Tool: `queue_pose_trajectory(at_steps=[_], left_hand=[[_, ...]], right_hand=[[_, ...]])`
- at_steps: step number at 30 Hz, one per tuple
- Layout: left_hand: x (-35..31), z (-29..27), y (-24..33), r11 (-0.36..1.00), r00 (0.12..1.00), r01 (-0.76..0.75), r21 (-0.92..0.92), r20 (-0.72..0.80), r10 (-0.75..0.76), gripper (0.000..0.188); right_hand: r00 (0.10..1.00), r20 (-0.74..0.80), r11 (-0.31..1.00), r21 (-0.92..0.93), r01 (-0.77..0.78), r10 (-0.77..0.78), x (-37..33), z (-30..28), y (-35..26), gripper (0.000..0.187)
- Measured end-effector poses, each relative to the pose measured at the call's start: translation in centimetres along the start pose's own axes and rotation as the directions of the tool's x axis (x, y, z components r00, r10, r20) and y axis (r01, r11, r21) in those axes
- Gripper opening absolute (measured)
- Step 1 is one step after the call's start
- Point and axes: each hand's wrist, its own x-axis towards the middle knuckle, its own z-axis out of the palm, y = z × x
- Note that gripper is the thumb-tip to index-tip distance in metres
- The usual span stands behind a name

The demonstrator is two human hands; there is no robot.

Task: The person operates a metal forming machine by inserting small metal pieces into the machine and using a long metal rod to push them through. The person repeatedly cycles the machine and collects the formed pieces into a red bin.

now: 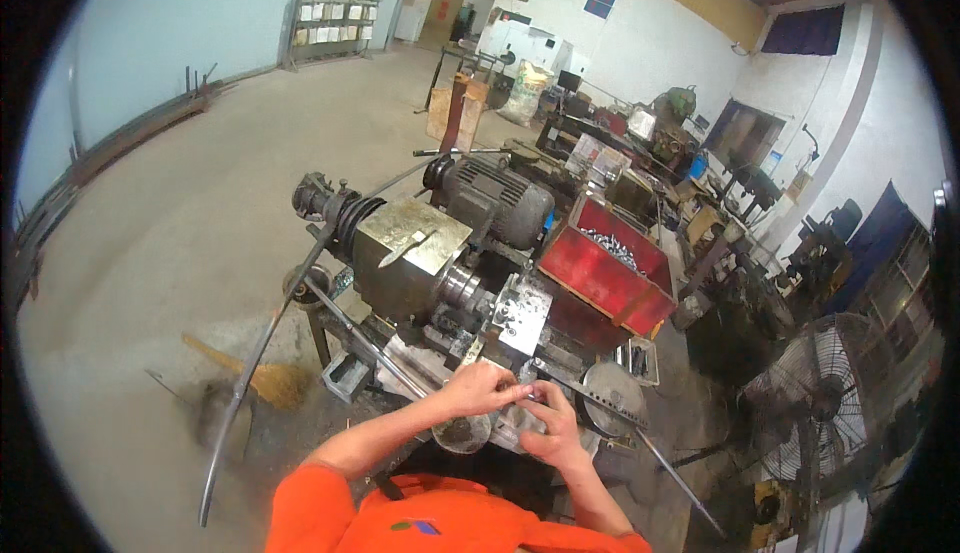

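Observation:
My left hand (478,389) and my right hand (556,431) meet in front of a small lathe. Fingertips of both are closed together around a small metal part (533,394), mostly covered by the fingers, so its exact kind cannot be made out. Just beyond my hands sits the bright metal tool block (523,317) of the lathe. To its left is the round spindle nose (466,289), in front of the greasy headstock (405,258). Below my left hand a round metal dish (462,435) shows in part.
A red bin (606,271) holding many small shiny metal pieces (612,247) stands beyond the lathe, right of an electric motor (497,199). Long metal bars (240,393) slant out at the left. A large floor fan (820,398) stands right; a broom (270,378) lies left.

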Motion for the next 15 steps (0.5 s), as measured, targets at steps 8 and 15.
queue_pose_trajectory(at_steps=[8, 15], left_hand=[[-1.2, 0.8, -2.1, 0.933, 0.992, 0.118, -0.339, 0.093, -0.091, 0.034], [-0.3, -0.2, -3.0, 0.957, 0.987, 0.104, -0.270, 0.149, -0.066, 0.029]], right_hand=[[0.995, 0.080, 0.998, 0.007, 0.062, -0.062, 0.7, 1.6, 0.5, 0.033], [0.962, 0.263, 0.997, -0.006, 0.078, -0.074, 3.2, 0.4, 0.5, 0.028]])
